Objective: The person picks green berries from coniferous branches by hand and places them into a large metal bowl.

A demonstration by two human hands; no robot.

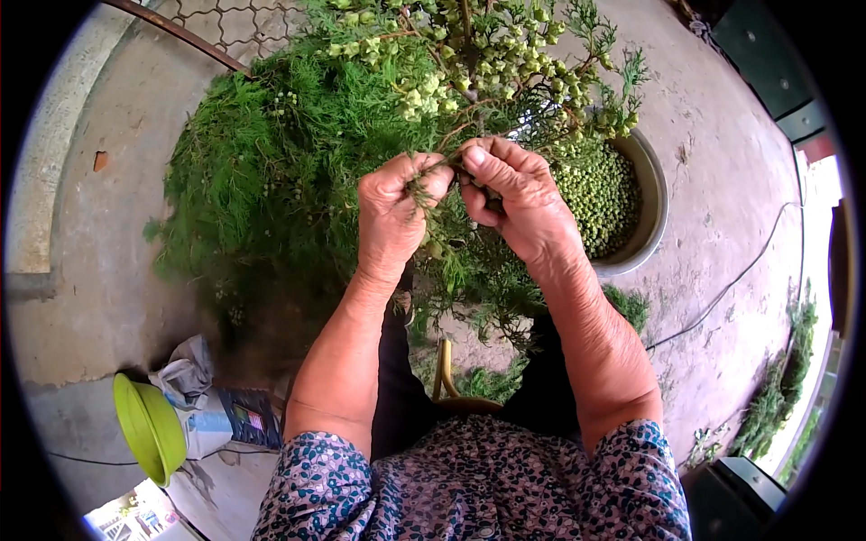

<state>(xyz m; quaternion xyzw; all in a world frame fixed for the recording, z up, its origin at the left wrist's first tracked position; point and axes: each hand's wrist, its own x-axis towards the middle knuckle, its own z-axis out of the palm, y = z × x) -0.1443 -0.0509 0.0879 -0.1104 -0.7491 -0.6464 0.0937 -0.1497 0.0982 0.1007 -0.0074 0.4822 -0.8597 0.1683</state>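
My left hand (pixel 395 216) is closed around a thin green conifer sprig (pixel 420 189), whose leafy end pokes out below the thumb. Right beside it, my right hand (pixel 516 191) pinches the brownish stem between thumb and curled fingers. Just beyond both hands spreads a conifer branch (pixel 528 59) thick with pale green, knobbly cones. Whether the pinched stem belongs to that branch, I cannot tell. To the right of my right hand stands a round metal basin (pixel 656 203) holding many small green cones (pixel 595 194), partly covered by foliage and my hand.
A large heap of feathery green branches (pixel 244 153) lies on the concrete floor at the left. A lime green plastic basin (pixel 135 428) leans by a pale sack (pixel 203 419) at lower left. A dark cable (pixel 722 298) runs along the floor at right. Wire mesh (pixel 244 27) shows at the top.
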